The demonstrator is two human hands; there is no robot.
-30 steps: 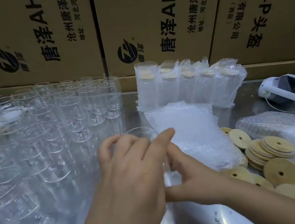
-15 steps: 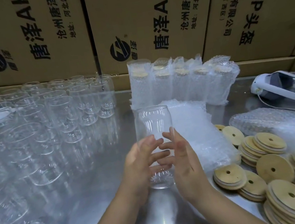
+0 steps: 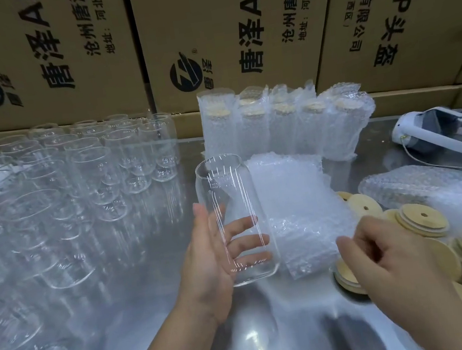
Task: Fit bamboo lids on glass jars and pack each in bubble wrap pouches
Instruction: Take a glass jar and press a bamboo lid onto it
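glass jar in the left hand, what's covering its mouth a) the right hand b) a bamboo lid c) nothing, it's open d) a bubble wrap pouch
c: the glass jar held by the left hand shows a bare open rim, and the right hand is off by the bamboo lids.

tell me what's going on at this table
A person is packing jars. The left hand grips a clear glass jar upright, with no lid on it. The right hand hovers, blurred, over the bamboo lids at the right; whether it has one is unclear. Flat bubble wrap pouches lie behind the jar, finished wrapped jars stand at the back, and bare jars crowd the left.
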